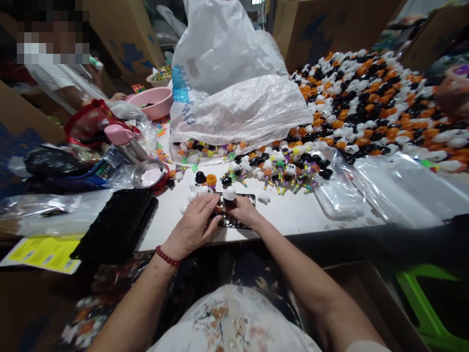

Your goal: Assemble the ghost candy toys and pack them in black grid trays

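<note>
"Are the fingers (209, 201) pinching?"
"I can't tell; the left hand (196, 222) and right hand (242, 211) cover part of the black lattice tray (234, 225)."
"The white toy head (229, 193)?"
"By the right hand, nearer than the toy-head heap (370, 105)."

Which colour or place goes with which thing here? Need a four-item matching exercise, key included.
Things:
1. Openwork plastic frame
2. Bead bracelet
3. Round basin
4. Large heap of small toy heads

Colours and places:
A. Pink, left of the big white plastic bag
B. Mixed orange, black and white
C. Dark red, worn on a wrist
D. Between the left hand and right hand

Pairs: 1-D, 2-C, 3-A, 4-B
</note>
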Tool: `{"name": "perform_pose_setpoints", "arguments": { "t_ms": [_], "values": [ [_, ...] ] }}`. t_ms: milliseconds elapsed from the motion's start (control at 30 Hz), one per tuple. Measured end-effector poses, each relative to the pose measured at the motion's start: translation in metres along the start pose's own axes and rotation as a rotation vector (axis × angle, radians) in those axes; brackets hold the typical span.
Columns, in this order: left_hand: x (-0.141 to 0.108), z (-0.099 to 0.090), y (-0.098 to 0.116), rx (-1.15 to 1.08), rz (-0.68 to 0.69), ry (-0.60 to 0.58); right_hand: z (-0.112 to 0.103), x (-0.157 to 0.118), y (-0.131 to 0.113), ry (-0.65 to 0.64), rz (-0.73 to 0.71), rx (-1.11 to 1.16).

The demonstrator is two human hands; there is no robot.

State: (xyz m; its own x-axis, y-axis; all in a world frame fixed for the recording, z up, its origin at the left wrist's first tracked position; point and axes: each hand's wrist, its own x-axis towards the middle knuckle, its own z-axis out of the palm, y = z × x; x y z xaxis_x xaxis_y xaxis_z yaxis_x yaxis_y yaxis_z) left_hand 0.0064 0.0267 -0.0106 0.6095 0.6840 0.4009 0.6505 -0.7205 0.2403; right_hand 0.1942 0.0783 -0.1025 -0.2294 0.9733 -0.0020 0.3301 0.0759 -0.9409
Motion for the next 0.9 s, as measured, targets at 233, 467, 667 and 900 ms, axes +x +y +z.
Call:
{"name": "perform_pose_setpoints", "arguments": {
  "t_ms": [233, 467, 667, 900],
  "values": [
    [-0.002, -0.003, -0.003, -0.037, -0.026, -0.024, -0.001, -0.003, -0.001, -0.109, -0.032, -0.016],
    [0.002, -0.005, -0.005, -0.024, -0.086, 0.031, -0.002, -0.003, -0.01, -0.145, -0.086, -0.237],
    [0.009, -0.002, -0.016, 0.05, -0.1, 0.041, -0.002, -0.002, -0.012, -0.164, -0.173, -0.327],
    [0.009, 0.0, -0.019, 0.053, -0.1, 0.053, -0.004, -0.001, -0.015, -0.212, -0.201, -0.348]
  ]
}}
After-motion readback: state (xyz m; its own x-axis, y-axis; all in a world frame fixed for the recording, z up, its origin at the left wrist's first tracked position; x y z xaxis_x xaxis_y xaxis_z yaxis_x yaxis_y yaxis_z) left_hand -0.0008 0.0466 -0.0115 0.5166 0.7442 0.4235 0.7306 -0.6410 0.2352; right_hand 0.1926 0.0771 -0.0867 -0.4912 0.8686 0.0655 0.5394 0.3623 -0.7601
